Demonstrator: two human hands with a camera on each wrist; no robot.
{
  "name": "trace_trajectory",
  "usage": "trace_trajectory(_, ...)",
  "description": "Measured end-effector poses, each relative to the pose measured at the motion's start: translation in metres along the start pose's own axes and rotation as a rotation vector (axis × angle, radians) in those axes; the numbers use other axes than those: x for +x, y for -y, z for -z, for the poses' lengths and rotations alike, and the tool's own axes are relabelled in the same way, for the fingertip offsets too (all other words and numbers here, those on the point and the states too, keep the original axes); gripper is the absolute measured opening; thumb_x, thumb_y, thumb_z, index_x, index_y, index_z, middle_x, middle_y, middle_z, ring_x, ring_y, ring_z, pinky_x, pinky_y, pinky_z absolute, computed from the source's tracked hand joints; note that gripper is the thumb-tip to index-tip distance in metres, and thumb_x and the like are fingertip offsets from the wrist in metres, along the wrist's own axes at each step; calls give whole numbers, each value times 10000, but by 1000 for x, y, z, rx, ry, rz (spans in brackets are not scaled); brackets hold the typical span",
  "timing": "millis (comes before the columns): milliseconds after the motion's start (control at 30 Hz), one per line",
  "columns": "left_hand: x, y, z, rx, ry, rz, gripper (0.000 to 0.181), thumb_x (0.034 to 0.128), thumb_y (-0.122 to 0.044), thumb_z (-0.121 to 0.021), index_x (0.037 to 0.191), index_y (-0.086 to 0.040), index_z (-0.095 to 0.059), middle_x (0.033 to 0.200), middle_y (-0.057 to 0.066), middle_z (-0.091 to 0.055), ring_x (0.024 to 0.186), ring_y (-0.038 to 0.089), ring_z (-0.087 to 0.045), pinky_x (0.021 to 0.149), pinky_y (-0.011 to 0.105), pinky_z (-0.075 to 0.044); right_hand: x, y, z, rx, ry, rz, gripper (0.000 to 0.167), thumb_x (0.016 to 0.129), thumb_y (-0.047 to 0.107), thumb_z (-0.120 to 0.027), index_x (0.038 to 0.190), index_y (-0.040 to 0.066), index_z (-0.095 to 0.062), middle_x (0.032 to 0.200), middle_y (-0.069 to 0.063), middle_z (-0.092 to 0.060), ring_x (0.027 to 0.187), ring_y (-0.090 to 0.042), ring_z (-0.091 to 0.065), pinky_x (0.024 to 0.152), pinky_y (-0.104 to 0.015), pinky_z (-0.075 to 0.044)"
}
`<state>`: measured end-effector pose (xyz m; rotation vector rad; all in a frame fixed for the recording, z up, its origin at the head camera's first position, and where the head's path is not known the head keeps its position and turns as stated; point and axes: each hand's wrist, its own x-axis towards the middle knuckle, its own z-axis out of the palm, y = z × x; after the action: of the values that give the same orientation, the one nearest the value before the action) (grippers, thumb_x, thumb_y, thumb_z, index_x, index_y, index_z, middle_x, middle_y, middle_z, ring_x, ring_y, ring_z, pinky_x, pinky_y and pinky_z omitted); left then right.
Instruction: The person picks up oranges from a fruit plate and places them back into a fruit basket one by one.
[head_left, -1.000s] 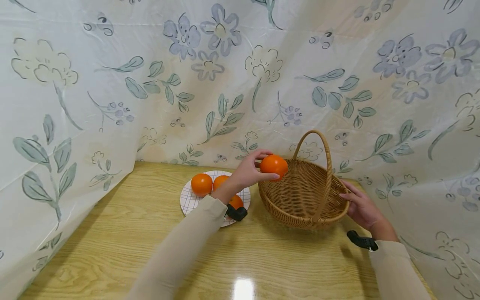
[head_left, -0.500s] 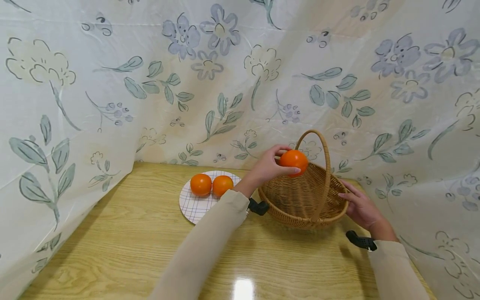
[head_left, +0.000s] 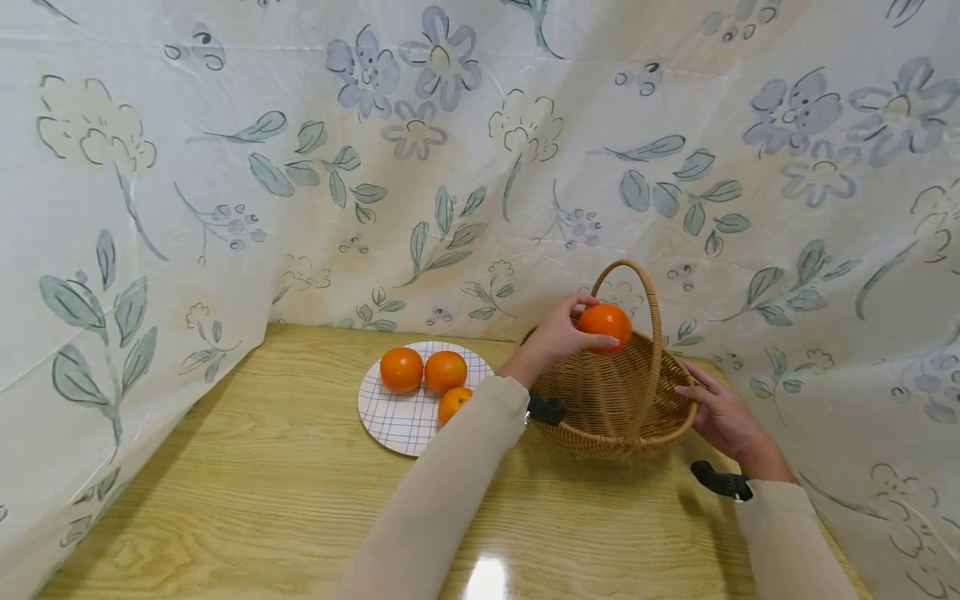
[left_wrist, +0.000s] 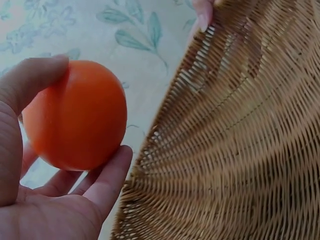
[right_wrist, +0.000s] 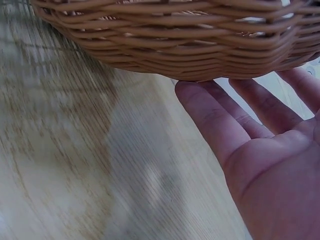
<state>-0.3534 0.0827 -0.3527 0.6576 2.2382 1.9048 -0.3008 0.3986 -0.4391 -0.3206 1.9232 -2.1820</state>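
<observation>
Your left grip (head_left: 557,335) pinching a glossy orange round fruit (head_left: 607,327), right of centre in head frame, near a brown handled wicker basket (head_left: 592,392), your right grip (head_left: 722,415) clasping basket at its right, three orange fruits (head_left: 446,372) on a round white checked plate (head_left: 392,425), left of centre.

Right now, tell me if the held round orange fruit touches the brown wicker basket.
Apart: the left wrist view shows pale floral backdrop between the held round orange fruit and the brown wicker basket.
</observation>
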Motion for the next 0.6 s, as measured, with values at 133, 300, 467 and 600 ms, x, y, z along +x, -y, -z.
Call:
trace_trajectory(133,7,3,-8,1,0,36,625,810,-198,-885,1352,-198,-574,1263,66,-616,1052,184,-606,873,344,-537,1,1,1,-16,0,-6,654,1082,70,-457,1654,124,-145,1388,108,-515,1200,-49,-635,932,-278,-582)
trace_trajectory(300,14,8,-16,-9,-19,74,669,799,-194,-894,1384,-186,-570,1315,79,-613,1112,223,-618,923,381,-559,1,2,1,-47,-27,-30,659,1083,83,-458,1655,122,-132,1397,106,-471,1203,-28,-623,936,-264,-576)
trace_trajectory(467,19,15,-24,-2,-29,101,703,789,-138,-896,1408,-128,-561,1355,109,-603,1150,255,-605,958,394,-558,0,4,0,-38,-28,-30,646,1080,81,-466,1651,138,-170,1377,127,-500,1202,-24,-618,939,-259,-572)
trace_trajectory(600,21,19,-28,30,-11,128,675,773,-112,-903,1367,-111,-580,1318,128,-604,1159,279,-597,965,401,-552,1,4,1,-36,-26,-29,633,1083,77,-456,1649,139,-179,1370,135,-525,1199,-34,-625,936,-267,-577)
